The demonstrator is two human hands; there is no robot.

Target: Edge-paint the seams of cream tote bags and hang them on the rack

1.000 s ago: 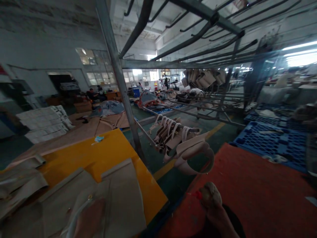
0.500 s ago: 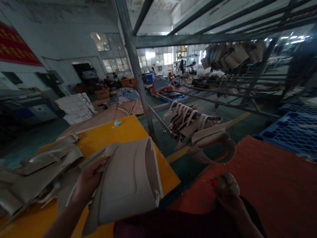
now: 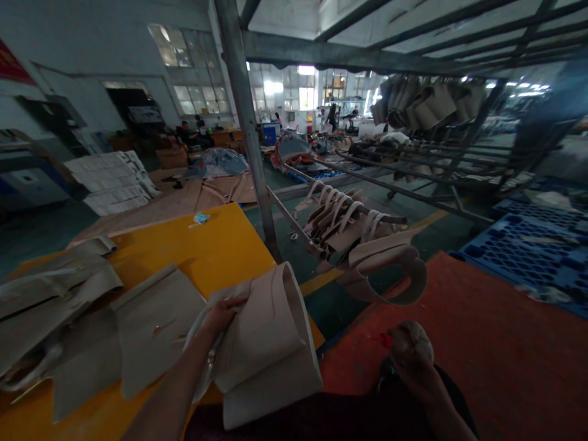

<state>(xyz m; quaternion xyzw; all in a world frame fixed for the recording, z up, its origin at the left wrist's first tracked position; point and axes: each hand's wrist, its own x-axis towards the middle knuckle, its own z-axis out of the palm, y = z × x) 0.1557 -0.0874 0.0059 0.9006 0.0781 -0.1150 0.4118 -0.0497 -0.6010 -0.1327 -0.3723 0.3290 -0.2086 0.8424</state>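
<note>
You are looking across a wide factory hall with whitewashed, stained walls (image 3: 87,43) and a red banner (image 3: 11,61) high on the left. Daylight comes through the paned windows (image 3: 184,64) beside a dark doorway (image 3: 122,104), and more windows (image 3: 287,86) glow at the far end. Long fluorescent lights (image 3: 519,89) shine at your upper right. A steel rack (image 3: 243,122) rises ahead of you. The green-painted floor (image 3: 41,236) carries a yellow line (image 3: 321,282), and a blue plastic pallet (image 3: 528,260) lies on your right. A yellow worktable (image 3: 197,245) stands on your left, and an orange-red surface (image 3: 459,306) spreads on your right.
</note>
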